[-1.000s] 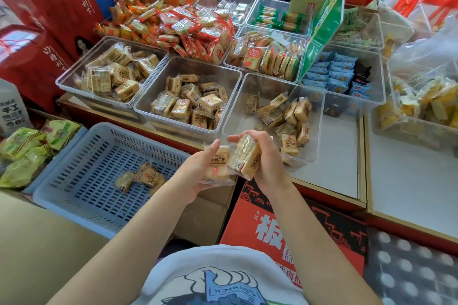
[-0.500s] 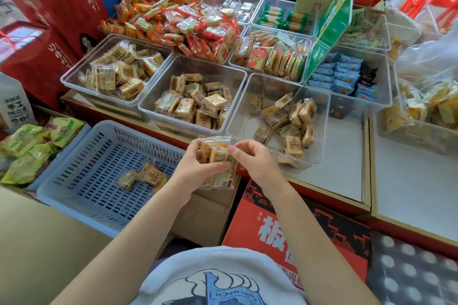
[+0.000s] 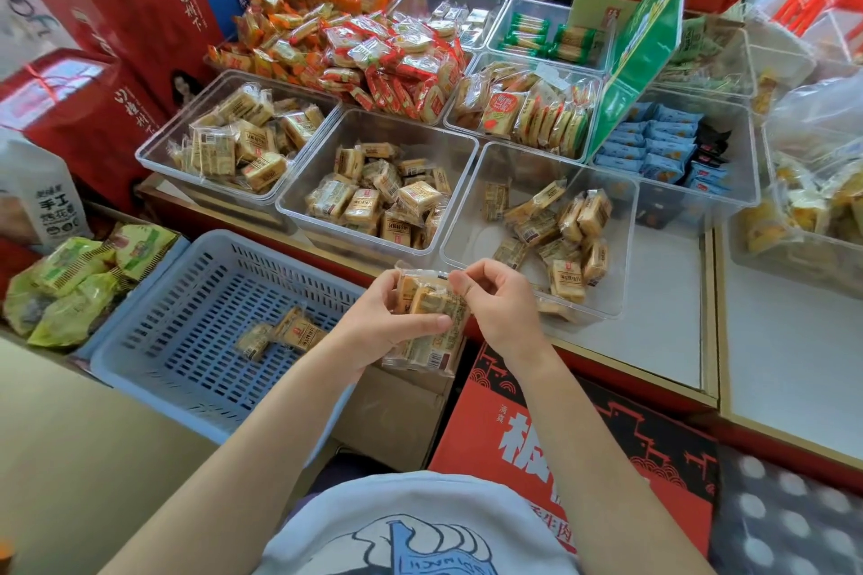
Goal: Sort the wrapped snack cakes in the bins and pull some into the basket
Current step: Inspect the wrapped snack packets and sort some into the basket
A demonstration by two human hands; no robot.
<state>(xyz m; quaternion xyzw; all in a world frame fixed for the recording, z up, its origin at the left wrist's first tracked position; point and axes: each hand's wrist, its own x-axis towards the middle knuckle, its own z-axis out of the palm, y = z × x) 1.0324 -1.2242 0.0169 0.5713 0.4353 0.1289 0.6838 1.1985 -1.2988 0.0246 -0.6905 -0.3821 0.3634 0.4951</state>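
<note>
A shop counter (image 3: 663,303) carries clear bins (image 3: 467,243) of wrapped snack cakes. Left hand (image 3: 387,317) clasps a small stack of cakes (image 3: 432,322) beside the blue basket (image 3: 154,341), probably for transfer; right hand (image 3: 497,303) pinches its upper wrapper edge, apparently steadying it.

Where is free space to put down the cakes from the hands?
Most of the blue basket floor is bare around its few cakes. The near-left part of the right clear bin is bare too. The middle bin and left bin are crowded.
</note>
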